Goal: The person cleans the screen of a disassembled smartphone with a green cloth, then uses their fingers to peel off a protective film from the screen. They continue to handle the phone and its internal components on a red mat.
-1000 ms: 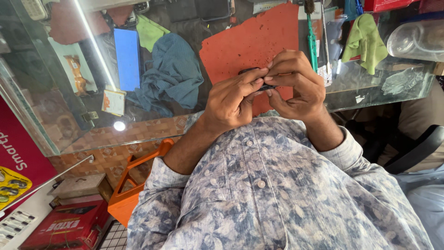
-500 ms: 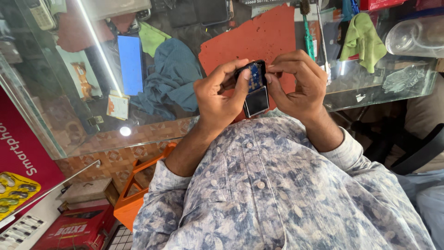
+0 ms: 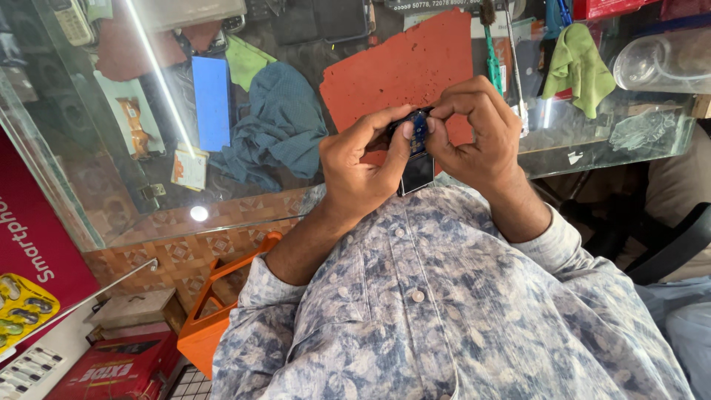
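A small dark phone [image 3: 417,159] is held upright between both hands just above the near edge of the glass counter [image 3: 592,141], in front of the patterned shirt [image 3: 444,311]; its upper part shows blue where the fingers meet, and its lower part hangs free as a plain dark rectangle. The left hand [image 3: 363,167] is closed on the phone's left side, the thumb pressed against the top edge and the fingers curled behind. The right hand [image 3: 478,133] is pinched on the phone's upper right corner — thumb and forefinger tips are set together right at the blue part. What exactly is nipped between those fingertips cannot be told. Directly behind the hands an orange-red work mat [image 3: 400,70] lies on the counter. To the left of the mat a crumpled teal cloth [image 3: 278,122] is spread, and beyond it a blue rectangular slab [image 3: 212,102] is seen. To the right a green-handled screwdriver [image 3: 492,55] and a light green cloth [image 3: 578,63] are laid — near the mat, well apart from the phone. Below the counter, at the lower left, an orange plastic stool [image 3: 215,311] and a red box [image 3: 118,374] stand on the floor.
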